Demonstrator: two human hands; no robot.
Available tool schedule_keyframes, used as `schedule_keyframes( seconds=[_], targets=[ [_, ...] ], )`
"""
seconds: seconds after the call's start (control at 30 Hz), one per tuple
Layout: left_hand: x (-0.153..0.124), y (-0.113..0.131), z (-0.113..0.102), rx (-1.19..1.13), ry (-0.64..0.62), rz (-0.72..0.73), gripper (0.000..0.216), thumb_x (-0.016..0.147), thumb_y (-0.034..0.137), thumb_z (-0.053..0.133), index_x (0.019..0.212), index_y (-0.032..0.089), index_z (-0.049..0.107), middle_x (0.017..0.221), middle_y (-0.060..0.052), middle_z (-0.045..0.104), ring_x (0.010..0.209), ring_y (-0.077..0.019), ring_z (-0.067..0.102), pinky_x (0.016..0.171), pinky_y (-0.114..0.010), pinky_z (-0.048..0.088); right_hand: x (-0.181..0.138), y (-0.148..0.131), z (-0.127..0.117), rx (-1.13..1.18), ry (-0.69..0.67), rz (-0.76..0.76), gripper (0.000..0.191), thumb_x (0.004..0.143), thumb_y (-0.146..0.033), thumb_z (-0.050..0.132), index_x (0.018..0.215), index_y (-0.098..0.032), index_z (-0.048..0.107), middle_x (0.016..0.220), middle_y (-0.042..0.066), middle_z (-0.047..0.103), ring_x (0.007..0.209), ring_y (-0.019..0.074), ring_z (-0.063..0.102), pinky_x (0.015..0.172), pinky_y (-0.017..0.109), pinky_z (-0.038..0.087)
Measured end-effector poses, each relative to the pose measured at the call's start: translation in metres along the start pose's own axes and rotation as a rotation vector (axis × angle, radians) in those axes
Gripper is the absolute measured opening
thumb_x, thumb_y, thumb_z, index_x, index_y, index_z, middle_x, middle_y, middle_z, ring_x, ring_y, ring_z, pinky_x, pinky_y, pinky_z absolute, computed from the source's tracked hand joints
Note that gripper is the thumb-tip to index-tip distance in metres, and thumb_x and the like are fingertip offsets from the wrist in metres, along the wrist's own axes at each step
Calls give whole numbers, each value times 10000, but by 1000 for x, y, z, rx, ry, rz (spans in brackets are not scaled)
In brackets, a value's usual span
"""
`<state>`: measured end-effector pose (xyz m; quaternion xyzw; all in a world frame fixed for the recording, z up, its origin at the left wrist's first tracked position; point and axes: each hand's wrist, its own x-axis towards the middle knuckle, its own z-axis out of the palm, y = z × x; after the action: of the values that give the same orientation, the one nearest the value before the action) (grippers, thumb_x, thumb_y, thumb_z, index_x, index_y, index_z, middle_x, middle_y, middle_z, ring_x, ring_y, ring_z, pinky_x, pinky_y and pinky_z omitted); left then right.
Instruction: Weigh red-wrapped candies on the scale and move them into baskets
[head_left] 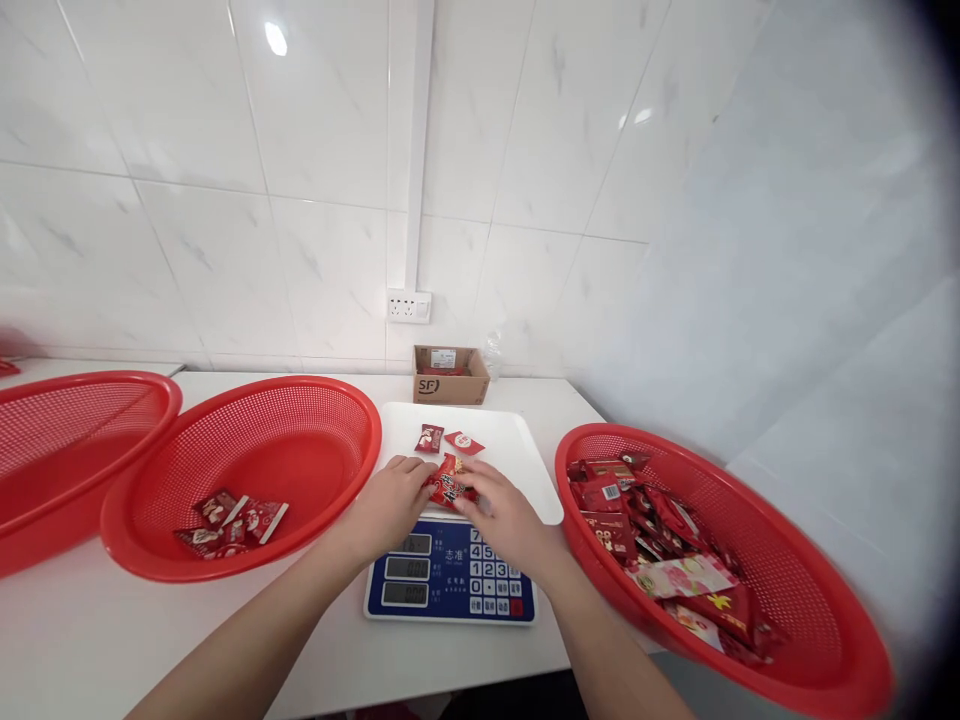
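Note:
My left hand (394, 505) has its fingers closed at the left edge of a shiny red snack packet (447, 484) above the front of the white scale pan (517, 465). From the right side, my right hand (501, 512) curls its fingers and thumb round the same packet; something dark red shows partly under them. Farther back on the pan lie a small dark red packet (430, 438) and a red diamond-shaped packet (464, 442). Beneath my wrists is the scale's blue keypad and display panel (450, 575), partly covered by my right hand.
At right, a red perforated basket (817, 590) holds many mixed packets. Left of the scale, another red basket (300, 455) contains several small packets, and a third basket (67, 440) overlaps it. Behind the scale stands a cardboard box (461, 390) near the wall socket (409, 306).

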<state>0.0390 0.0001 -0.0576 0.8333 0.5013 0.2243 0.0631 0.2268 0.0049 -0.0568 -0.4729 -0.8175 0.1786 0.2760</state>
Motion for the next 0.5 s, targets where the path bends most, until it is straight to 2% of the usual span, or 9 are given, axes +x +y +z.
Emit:
schedule_keyframes(
  seconds=[0.1, 0.17, 0.33, 0.5],
  targets=[
    [-4, 2, 4, -61, 41, 79, 293, 892, 256, 436, 1154, 206, 559, 1098, -68, 619, 1077, -221, 495, 930, -398, 424, 20, 12, -7, -30, 91, 76, 314, 863, -279, 467, 1115, -163, 614, 1219, 107, 585, 1158, 200, 500, 1008, 351, 349],
    [-6, 2, 6, -74, 31, 106, 314, 883, 265, 458, 1177, 207, 552, 1116, -65, 613, 1098, -220, 485, 956, -403, 414, 35, 20, -9, -47, 97, 116, 311, 855, -269, 467, 1098, -145, 615, 1160, 122, 617, 1109, 220, 531, 973, 361, 367],
    [-7, 3, 10, -89, 35, 88, 339, 888, 262, 438, 1208, 218, 538, 1142, -67, 603, 1119, -226, 478, 968, -425, 413, 61, 30, 0, -37, 58, 191, 234, 781, -221, 537, 990, -187, 636, 1018, 87, 677, 969, 228, 597, 862, 348, 416],
    [-9, 2, 10, -204, 37, 35, 346, 880, 292, 450, 1211, 220, 524, 1193, -84, 578, 1187, -247, 435, 995, -459, 374, 65, 24, -1, 88, 129, 211, 268, 776, -100, 422, 935, -185, 619, 1011, 75, 656, 948, 189, 589, 858, 331, 420]
  ],
)
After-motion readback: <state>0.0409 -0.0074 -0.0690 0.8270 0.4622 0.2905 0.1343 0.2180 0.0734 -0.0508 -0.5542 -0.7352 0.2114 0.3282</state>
